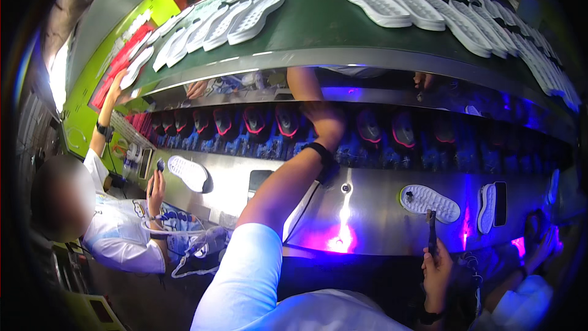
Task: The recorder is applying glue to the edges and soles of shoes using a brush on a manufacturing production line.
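My left arm stretches forward to a row of dark shoe uppers with pink edges (287,121) under the metal ledge. Its hand (324,121) is smeared by motion among them, so I cannot make out its fingers. My right hand (436,273) is closed round the dark handle of a brush (432,233). The brush tip meets the near edge of a white shoe sole (438,203), which lies flat on the metal bench (373,224).
Rows of white soles (380,5) lie on the green conveyor belt (312,21) beyond the ledge (361,58). Another sole (487,208) lies beside a dark phone-shaped object (500,203). A co-worker (125,224) at left reaches toward a belt sole; another person's sleeve (527,303) shows at right.
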Tool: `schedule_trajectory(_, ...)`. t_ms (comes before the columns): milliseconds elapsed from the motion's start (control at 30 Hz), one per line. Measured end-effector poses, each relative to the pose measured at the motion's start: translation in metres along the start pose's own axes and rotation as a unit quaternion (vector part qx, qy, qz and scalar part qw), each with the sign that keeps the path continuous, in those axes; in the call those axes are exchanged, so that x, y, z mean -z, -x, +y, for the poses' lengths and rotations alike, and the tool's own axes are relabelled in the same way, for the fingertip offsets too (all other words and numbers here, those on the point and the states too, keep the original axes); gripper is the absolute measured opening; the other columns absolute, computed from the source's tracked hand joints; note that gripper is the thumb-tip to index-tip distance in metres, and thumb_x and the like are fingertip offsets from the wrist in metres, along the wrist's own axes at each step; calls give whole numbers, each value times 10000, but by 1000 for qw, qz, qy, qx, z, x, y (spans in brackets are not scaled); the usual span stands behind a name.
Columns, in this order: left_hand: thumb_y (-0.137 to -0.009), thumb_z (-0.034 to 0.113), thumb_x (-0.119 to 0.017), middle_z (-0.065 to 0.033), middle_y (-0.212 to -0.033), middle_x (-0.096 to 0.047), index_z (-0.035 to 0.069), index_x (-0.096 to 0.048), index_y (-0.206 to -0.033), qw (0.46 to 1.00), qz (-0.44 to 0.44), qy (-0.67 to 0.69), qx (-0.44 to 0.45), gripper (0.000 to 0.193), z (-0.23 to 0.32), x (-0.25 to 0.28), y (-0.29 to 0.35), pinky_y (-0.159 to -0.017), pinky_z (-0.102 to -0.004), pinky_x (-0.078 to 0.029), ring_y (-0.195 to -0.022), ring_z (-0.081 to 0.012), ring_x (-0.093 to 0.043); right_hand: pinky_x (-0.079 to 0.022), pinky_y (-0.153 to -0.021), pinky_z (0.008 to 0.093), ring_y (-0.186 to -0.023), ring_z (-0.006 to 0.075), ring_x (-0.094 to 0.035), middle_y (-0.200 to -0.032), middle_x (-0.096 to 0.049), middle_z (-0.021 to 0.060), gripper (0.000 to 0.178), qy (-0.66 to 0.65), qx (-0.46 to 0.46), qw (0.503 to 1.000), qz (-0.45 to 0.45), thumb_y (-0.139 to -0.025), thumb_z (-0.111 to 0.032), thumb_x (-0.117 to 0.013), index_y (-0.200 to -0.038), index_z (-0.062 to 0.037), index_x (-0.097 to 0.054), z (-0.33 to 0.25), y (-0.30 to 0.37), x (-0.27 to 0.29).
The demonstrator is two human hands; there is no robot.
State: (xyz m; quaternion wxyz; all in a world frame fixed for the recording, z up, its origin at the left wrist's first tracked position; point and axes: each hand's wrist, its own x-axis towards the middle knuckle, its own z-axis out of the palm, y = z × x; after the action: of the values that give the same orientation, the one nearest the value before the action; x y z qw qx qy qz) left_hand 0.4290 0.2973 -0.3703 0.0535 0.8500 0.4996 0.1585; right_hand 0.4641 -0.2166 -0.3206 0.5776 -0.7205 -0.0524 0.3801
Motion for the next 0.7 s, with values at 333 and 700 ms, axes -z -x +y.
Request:
schedule_trajectory(333,-920,125,-608,-207,-1171,-637,14,-551,-1312,939,-154,275,133,411,1,-65,10,-919,-402,-503,-1121,-299,-621,-449,-502,206,-647,43,-540,-885,-654,-1,468,1,22,997,-69,-961,-46,-639,-1422,-63,-557,-42,8,-14)
schedule_trajectory(700,-716,460,-842,-227,-1385,-572,46,-470,-1465,811,-436,120,-371,933,45,209,220,-1023,-496,-495,-1225,-411,-601,-476,-650,216,-746,48,-604,-932,-706,43,358,-47,81,995,-25,-962,-73,-666,-1306,21,-635,-15,10,19)
